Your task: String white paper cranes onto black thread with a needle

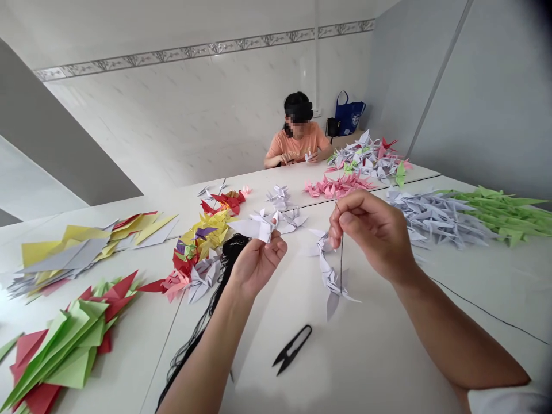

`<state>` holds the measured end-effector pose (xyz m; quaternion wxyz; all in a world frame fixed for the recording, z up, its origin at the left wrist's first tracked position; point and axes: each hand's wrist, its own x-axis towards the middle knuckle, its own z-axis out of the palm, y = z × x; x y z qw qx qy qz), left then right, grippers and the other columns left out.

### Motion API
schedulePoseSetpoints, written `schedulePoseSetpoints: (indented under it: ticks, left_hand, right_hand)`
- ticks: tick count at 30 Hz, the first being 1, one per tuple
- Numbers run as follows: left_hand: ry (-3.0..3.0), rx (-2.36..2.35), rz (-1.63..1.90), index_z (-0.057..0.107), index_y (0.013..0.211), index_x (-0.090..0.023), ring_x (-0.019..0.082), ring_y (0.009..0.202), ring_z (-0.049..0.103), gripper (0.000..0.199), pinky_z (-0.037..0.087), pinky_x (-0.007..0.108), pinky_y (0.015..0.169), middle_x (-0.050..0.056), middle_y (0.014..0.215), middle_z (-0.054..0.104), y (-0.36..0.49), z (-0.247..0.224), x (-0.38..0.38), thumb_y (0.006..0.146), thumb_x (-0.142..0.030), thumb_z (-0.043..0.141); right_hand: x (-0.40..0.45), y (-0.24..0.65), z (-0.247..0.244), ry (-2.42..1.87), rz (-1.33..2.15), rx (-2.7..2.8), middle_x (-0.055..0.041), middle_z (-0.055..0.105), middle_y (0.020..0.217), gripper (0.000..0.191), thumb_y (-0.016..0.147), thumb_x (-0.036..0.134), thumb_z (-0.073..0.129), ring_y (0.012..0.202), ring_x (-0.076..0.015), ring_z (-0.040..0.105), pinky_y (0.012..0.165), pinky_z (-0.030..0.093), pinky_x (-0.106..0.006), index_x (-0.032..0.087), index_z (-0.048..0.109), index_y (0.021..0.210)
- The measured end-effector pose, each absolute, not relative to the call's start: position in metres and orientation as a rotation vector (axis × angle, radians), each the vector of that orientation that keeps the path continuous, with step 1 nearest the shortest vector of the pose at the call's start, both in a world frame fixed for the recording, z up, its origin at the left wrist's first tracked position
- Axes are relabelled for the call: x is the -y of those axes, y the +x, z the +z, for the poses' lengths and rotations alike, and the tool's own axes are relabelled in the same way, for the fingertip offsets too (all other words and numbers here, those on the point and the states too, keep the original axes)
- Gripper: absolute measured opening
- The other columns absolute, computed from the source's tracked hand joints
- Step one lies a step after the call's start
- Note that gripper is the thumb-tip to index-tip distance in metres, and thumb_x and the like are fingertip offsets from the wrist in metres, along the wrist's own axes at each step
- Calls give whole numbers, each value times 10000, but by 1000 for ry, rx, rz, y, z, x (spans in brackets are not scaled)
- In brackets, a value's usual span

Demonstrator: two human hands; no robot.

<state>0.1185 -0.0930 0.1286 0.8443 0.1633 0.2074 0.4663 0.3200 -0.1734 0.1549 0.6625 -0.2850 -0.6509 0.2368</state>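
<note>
A white folded paper crane (264, 226) is pinched in the fingertips of my left hand (255, 261), held above the middle of the table. My right hand (375, 230) is closed on a dark thread (341, 264), which hangs straight down from the fingers. White paper cranes (330, 273) sit along the lower part of that thread; whether they rest on the table I cannot tell. Any needle in my right fingertips is too small to make out. Black thread snips (292, 349) lie on the table between my forearms. A bundle of black thread (230, 259) lies beside my left wrist.
Piles of white cranes (440, 215) and green cranes (509, 215) lie at right, pink ones (336, 185) farther back. Yellow cranes (213, 227) and green folded sheets (73, 339) are at left. Across the table (366, 368), a person (297, 138) handles a white crane.
</note>
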Motion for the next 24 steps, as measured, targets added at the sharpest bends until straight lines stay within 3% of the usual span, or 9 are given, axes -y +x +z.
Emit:
schedulePoseSetpoints:
  ticks: [3, 9, 19, 24]
  left_hand:
    - [338, -405, 993, 631, 1066, -104, 21, 478, 452, 405, 552, 186, 614, -39, 701, 450, 122, 131, 98, 912, 78, 304]
    - [364, -290, 952, 612, 1179, -139, 6, 437, 464, 488, 527, 174, 568, -48, 717, 443, 127, 143, 125, 940, 83, 249]
    - [432, -128, 913, 628, 1187, -210, -3, 447, 511, 465, 497, 132, 559, -56, 706, 448, 120, 148, 146, 985, 49, 299]
    - [469, -166, 929, 630, 1188, -212, -20, 427, 458, 465, 454, 108, 534, -64, 704, 420, 120, 151, 147, 956, 66, 338]
  right_hand:
    - [175, 321, 157, -640, 555, 1468, 24, 615, 744, 127, 1021, 248, 591, 614, -102, 639, 608, 540, -259, 200, 630, 911]
    - [173, 312, 154, -668, 646, 1664, -61, 691, 1139, 123, 1011, 251, 596, 819, -116, 691, 715, 574, -252, 186, 659, 927]
    - [176, 303, 150, -663, 651, 1763, -24, 652, 922, 114, 989, 179, 581, 777, -112, 625, 719, 536, -250, 169, 643, 894]
    - [176, 303, 151, -697, 634, 1772, 28, 619, 777, 116, 983, 170, 585, 706, -89, 577, 662, 485, -209, 184, 621, 874]
